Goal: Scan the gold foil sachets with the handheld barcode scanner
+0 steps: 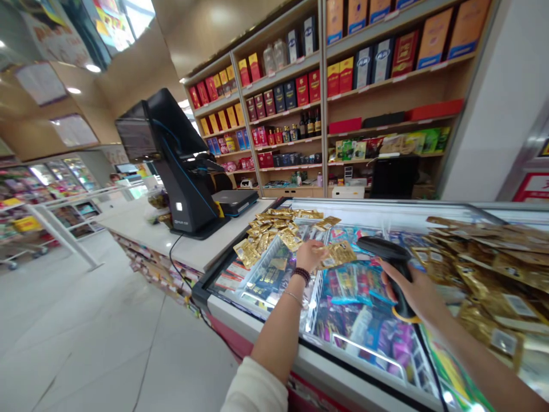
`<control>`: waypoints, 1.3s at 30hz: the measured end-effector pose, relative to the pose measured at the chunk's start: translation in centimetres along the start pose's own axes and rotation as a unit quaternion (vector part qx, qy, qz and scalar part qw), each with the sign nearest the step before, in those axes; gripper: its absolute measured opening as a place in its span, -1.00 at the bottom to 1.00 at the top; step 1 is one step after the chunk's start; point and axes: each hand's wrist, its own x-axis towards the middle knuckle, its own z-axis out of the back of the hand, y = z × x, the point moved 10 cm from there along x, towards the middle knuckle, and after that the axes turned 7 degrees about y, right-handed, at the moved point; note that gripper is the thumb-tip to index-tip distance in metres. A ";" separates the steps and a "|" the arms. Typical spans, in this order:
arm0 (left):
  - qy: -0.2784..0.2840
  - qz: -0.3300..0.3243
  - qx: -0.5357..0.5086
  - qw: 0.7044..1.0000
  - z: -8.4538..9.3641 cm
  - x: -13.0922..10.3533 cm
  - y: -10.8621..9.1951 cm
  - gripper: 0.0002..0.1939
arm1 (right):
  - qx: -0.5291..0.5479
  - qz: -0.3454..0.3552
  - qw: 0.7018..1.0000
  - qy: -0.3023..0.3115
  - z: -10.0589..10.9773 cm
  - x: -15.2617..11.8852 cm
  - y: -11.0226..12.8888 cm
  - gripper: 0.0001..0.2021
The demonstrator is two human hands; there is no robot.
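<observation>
My left hand (309, 256), with a dark beaded bracelet at the wrist, pinches the left end of a gold packet (338, 254) above the freezer's glass top. Facing it from the right, my right hand (409, 286) is wrapped round the handle of a black barcode scanner (386, 252), whose head is close to the packet. A heap of gold packets (261, 232) lies on the glass to the left of my left hand. Another, larger pile of gold packets (493, 257) covers the right side of the freezer top.
The chest freezer (240, 312) holds colourful bags in white wire baskets. A counter (141, 223) at the left carries a black checkout terminal (184, 194) and a flat dark device (235, 201). The scanner's cable (429, 360) hangs down. Shelves of boxes and bottles stand behind.
</observation>
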 end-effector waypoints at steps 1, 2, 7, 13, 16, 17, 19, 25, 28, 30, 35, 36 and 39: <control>-0.009 -0.005 -0.041 0.999 0.3 0.0 0.0 -0.90 | -0.019 0.005 1.000 0.003 -0.2 -0.3 0.4 -0.47; -0.016 -0.008 -0.072 0.997 0.5 0.1 0.1 -0.92 | -0.041 0.010 0.999 0.006 -0.4 -0.5 0.7 -0.47; -0.043 -0.011 -0.123 0.991 1.3 0.2 -0.1 -0.83 | -0.146 0.023 0.988 0.039 -1.4 -0.8 0.6 -0.51; -0.061 -0.017 -0.138 0.988 1.9 -0.3 -0.6 -0.82 | -0.228 0.011 0.972 0.064 -2.4 -0.9 0.7 -0.55; -0.066 -0.011 -0.137 0.988 2.3 -0.6 -0.6 -0.85 | -0.239 0.019 0.968 0.069 -2.8 -1.2 1.6 -0.57; -0.068 -0.009 -0.134 0.989 2.4 -0.7 -0.6 -0.86 | -0.244 0.025 0.967 0.074 -3.0 -1.3 1.9 -0.58; -0.072 -0.008 -0.128 0.989 2.7 -0.8 -0.6 -0.86 | -0.256 0.038 0.963 0.078 -3.2 -1.5 2.3 -0.58; -0.079 -0.027 -0.131 0.988 2.9 -0.9 -1.1 -0.86 | -0.274 0.054 0.955 0.097 -3.7 -1.6 2.3 -0.61; -0.079 -0.032 -0.134 0.987 2.8 -0.8 -1.0 -0.87 | -0.280 0.058 0.954 0.095 -3.8 -1.6 2.5 -0.62; -0.081 -0.034 -0.135 0.987 2.8 -0.7 -0.9 -0.86 | -0.281 0.061 0.953 0.094 -3.8 -1.7 2.7 -0.63; -0.081 -0.038 -0.141 0.986 2.9 -0.6 -0.6 -0.87 | -0.274 0.057 0.955 0.095 -3.6 -1.9 3.0 -0.63; -0.079 -0.039 -0.142 0.986 2.9 -0.6 -0.6 -0.87 | -0.273 0.056 0.956 0.095 -3.6 -1.9 2.9 -0.63; -0.077 -0.044 -0.143 0.986 2.9 -0.5 -0.5 -0.88 | -0.268 0.046 0.958 0.090 -3.4 -1.7 2.3 -0.61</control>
